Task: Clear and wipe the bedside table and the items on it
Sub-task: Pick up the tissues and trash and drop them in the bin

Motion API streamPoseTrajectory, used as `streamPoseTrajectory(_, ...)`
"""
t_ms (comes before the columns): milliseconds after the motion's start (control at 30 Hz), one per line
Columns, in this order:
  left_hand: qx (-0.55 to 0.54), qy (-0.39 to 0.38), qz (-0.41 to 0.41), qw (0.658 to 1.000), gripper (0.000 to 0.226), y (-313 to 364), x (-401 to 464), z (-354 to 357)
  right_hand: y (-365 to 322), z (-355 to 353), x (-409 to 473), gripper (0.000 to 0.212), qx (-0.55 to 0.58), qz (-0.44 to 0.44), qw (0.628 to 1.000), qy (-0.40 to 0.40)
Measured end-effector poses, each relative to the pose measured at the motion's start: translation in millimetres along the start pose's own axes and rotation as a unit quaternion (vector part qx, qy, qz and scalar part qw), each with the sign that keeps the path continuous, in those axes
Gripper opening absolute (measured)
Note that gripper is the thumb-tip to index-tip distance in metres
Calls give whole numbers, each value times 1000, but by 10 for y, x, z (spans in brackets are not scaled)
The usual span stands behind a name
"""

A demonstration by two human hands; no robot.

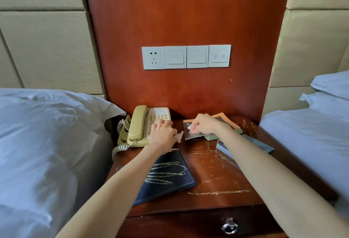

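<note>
Both hands working the back of the table (217,173). Our left hand (162,134) sits at 10 o'clock over the keypad edge of the phone (145,126), fingers curled, a scrap of white tissue (179,137) sticking out at its right side; looks like we grip it there to wipe the phone, though the fingertips themselves are hidden. Our right hand (204,124) is at 12 o'clock, fingers pinching a second white wad (191,127) and pressing it on the dark card (190,134), which lies atop the green-edged stack of booklets (222,126); the stack likely gives a firm backing for the rub. Dark folder (166,177) lies at 7 o'clock, yellowish scribble across its cover, not yet cleaned. Same streaks mark the bare wood at 5 and 2 o'clock. Grey booklet (251,143) at 3 o'clock overhangs toward the right bed (311,134). We judge it early: items being wiped in place, nothing cleared off yet.
</note>
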State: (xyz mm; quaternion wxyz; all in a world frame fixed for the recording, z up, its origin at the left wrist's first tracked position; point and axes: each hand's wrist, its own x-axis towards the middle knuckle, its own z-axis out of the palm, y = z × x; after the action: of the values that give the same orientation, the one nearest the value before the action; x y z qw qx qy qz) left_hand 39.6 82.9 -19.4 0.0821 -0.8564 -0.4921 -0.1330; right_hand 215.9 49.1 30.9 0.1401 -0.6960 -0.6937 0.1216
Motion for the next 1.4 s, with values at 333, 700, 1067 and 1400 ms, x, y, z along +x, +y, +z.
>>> streamPoseTrajectory(333, -253, -27, -20, 967, 13, -304, -89, -533, -36, -64, -109, 23, 77, -41, 990, 108)
streamPoseTrajectory(700, 9, -198, 83, 977, 38, -297, -367, -405, -26, -85, -711, 19, 242, -65, 939, 237)
streamPoseTrajectory(1067, -441, 147, -3, 885, 18, -70, -528, -634, 133, -97, -1256, 19, 329, -70, 889, 309)
streamPoseTrajectory(1400, -670, 68, 26, 738, 24, 954, -1255, -767, 609, 118, -2243, 36, 436, -33, 821, 368)
